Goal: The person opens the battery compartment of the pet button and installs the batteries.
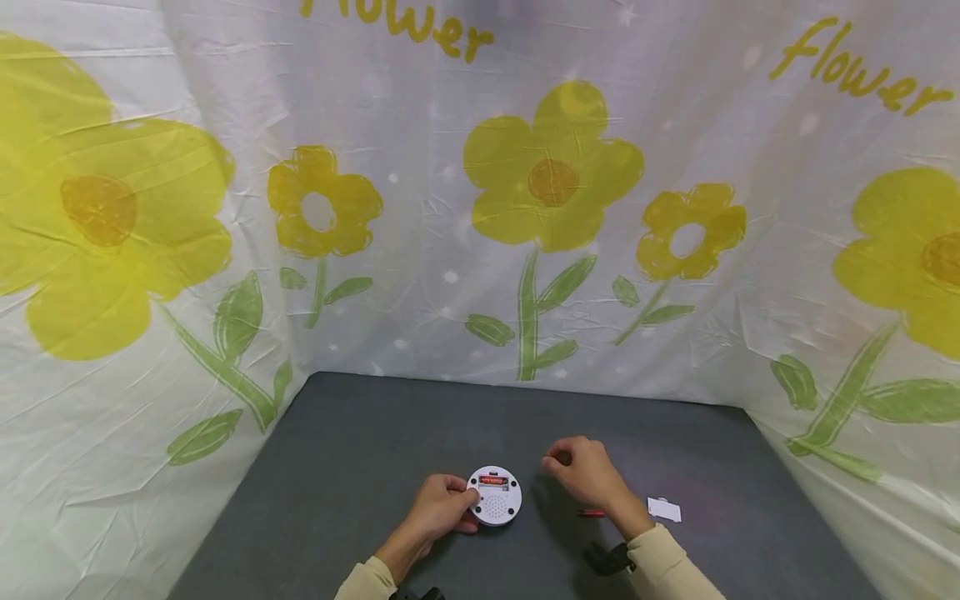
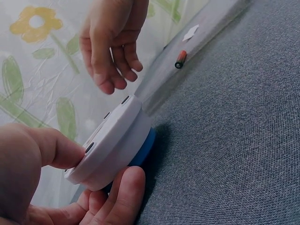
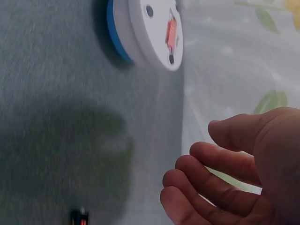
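My left hand [image 1: 442, 505] grips the left edge of a round white device [image 1: 498, 507], thumb on its upturned face and fingers at the side. On that face are speaker holes, dark feet and an uncovered battery compartment with a red battery [image 1: 492, 481] in it. Its underside is blue, as the left wrist view shows. To the right of the device, my right hand [image 1: 588, 475] hovers above the table with fingers loosely bent and nothing in them. Beneath the right forearm lies a loose red battery [image 1: 591, 513], partly hidden in the head view.
A small white battery cover [image 1: 663, 509] lies on the dark grey table [image 1: 390, 433], right of the right wrist. Pale curtains [image 1: 420, 333] with yellow flowers surround the table at the back and sides.
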A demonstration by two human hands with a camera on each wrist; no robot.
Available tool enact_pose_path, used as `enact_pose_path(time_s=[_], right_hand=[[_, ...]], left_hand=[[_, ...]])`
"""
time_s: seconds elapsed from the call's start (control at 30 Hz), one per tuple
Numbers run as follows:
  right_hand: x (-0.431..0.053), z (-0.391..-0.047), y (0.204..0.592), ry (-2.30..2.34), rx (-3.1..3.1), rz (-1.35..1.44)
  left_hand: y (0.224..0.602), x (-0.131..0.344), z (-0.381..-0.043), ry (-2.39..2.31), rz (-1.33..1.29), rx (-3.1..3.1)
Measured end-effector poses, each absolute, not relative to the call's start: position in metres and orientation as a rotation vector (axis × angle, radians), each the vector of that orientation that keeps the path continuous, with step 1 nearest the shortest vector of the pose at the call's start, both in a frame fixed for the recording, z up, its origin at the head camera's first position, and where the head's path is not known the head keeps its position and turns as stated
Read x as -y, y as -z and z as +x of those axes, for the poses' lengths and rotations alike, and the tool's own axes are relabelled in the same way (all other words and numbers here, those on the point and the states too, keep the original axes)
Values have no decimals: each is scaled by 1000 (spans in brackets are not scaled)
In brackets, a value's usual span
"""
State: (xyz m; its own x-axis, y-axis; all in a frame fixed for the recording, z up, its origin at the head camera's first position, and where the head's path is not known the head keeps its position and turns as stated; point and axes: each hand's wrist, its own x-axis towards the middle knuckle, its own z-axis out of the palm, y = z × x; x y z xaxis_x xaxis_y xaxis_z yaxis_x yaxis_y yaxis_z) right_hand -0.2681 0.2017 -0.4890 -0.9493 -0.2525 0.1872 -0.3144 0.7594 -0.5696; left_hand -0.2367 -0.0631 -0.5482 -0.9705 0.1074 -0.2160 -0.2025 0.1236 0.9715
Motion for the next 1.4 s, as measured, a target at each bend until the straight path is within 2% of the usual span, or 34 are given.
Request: enact_pose_path(time_s=[0.67,1.4], right_hand=[[-252,-259,486,-833,2945,464],[-266,-249,521,-727,2823,860]], left_hand=[[551,63,-237,-1933,-112,-2172],[548,63,-235,-1957,-85,-2158]])
